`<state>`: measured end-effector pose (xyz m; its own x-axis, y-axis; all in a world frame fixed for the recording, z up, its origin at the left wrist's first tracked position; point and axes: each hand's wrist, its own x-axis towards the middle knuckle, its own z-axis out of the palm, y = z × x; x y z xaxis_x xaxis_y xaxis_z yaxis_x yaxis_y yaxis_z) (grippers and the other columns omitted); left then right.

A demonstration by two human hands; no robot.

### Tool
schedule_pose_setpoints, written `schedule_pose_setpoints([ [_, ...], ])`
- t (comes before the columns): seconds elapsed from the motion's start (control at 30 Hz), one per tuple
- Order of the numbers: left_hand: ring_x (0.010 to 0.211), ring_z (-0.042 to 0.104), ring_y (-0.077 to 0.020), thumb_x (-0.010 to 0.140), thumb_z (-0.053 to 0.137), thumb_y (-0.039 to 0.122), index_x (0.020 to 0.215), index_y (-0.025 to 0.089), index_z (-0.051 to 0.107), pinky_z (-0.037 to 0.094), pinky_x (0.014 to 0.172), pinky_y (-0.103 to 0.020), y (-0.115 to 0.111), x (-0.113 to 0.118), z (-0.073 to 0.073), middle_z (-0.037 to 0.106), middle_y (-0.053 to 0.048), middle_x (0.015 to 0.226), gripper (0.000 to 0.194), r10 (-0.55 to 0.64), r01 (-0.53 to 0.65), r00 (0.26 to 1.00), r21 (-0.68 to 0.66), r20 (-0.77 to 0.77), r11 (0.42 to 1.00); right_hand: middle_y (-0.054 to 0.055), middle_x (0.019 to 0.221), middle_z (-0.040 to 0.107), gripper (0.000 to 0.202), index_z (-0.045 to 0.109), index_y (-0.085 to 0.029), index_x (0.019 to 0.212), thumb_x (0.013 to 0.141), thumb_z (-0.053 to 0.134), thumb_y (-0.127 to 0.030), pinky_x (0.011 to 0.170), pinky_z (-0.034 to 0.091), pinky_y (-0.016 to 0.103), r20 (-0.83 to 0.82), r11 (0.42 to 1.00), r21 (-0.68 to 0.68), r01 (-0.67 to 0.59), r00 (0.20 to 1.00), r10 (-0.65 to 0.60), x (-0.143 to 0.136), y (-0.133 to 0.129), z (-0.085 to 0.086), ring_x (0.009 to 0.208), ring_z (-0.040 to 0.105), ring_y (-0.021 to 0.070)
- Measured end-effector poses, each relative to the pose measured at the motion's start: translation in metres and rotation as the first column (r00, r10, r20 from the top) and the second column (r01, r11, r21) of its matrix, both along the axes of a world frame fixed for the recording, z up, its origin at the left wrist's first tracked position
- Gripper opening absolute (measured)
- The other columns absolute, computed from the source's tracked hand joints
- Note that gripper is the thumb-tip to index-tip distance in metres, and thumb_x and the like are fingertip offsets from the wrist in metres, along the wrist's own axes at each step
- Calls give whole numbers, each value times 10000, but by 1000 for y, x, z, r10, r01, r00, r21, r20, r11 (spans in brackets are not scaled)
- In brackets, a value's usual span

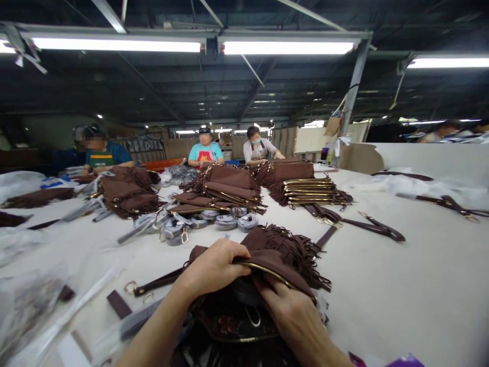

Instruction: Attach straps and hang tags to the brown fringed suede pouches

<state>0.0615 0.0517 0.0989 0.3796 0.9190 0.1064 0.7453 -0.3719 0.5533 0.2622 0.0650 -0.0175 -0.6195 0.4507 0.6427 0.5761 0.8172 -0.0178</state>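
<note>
A dark brown fringed handbag (267,255) lies in front of me with its gold zip mouth spread apart. My left hand (217,265) pinches the far edge of the mouth beside the zip, thumb and fingers closed on it. Reaching into the opening, my right hand (290,306) has its fingertips hidden under the far edge, against the dark lining. A metal ring shows within the dark interior below. Brown straps run out from both sides of the bag, the left one ending near gold rings (130,287).
Stacks of brown fringed bags (233,181) and zipped pieces (309,191) stand across the white table (412,285). Coiled wrapped straps (225,221) lie before them. Loose straps (374,229) rest to the right, plastic wrapping (30,306) to the left. Several people work beyond.
</note>
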Motion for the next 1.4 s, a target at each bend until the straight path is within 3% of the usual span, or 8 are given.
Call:
schedule_pose_setpoints([
  [0.13, 708, 569, -136, 731, 606, 206, 908, 161, 716, 382, 604, -195, -3, 1, -2, 664, 23, 749, 213, -90, 93, 996, -125, 26, 988, 205, 1274, 586, 495, 505, -117, 1335, 841, 508, -140, 977, 494, 471, -84, 967, -224, -119, 991, 102, -1, -3, -4, 1165, 564, 336],
  [0.3, 751, 612, -150, 838, 501, 288, 1070, 134, 681, 450, 651, -206, -3, -12, 1, 694, -24, 869, 331, -105, 129, 989, -275, 102, 953, 141, 1156, 675, 305, 628, -170, 1184, 910, 502, -218, 958, 505, 435, -55, 833, -508, -221, 973, 224, 9, -9, 4, 1064, 628, 311],
  [0.47, 905, 627, -173, 844, 430, 180, 1008, 152, 692, 457, 825, -244, -24, -51, 17, 710, -47, 996, 310, -64, 30, 986, -218, -153, 975, 121, 1214, 661, 312, 635, -199, 1219, 957, 469, -228, 971, 487, 369, -74, 786, -514, -342, 931, 357, 19, -5, 18, 1106, 616, 273],
  [0.6, 884, 629, -182, 762, 502, 157, 964, 200, 690, 466, 808, -249, -68, -84, 5, 717, -14, 963, 279, -21, -63, 948, -252, -317, 966, 74, 1090, 718, 252, 667, -234, 1169, 955, 532, -235, 886, 517, 271, -216, 694, -528, -489, 868, 447, 21, -11, 31, 1007, 665, 218],
  [0.8, 1051, 584, -224, 730, 522, 171, 1063, 212, 629, 432, 921, -309, -116, -96, -45, 656, -56, 1114, 353, 172, -217, 942, -133, -288, 967, 76, 912, 724, 252, 720, -197, 944, 926, 612, -424, 738, 570, 297, -521, 328, -755, -568, 823, 226, 13, -23, 39, 799, 709, 217],
  [0.93, 955, 593, -219, 772, 473, 195, 978, 210, 605, 437, 827, -315, -124, -95, -50, 660, -40, 992, 244, 269, -296, 940, -108, -209, 949, 83, 889, 716, 343, 699, -174, 972, 873, 672, -501, 707, 571, 310, -524, 104, -835, -541, 838, 153, 6, -39, 50, 756, 713, 218],
  [1.23, 887, 520, -179, 741, 458, 145, 811, 198, 485, 392, 788, -290, -141, -84, -43, 564, -30, 953, 92, 320, -318, 947, 57, -34, 946, 115, 1039, 639, 891, 383, -161, 1412, 763, 665, -702, 736, 538, 344, -494, -119, -865, -487, 869, 33, -58, -103, 57, 900, 671, 245],
  [1.4, 748, 515, -165, 769, 489, 192, 742, 201, 480, 392, 675, -262, -159, -70, -50, 572, -11, 794, 30, 201, -210, 972, 70, 117, 975, 53, 960, 624, 711, 545, -162, 1155, 733, 660, -724, 678, 523, 272, -685, -311, -646, -697, 709, -166, -110, -115, 43, 803, 649, 166],
])
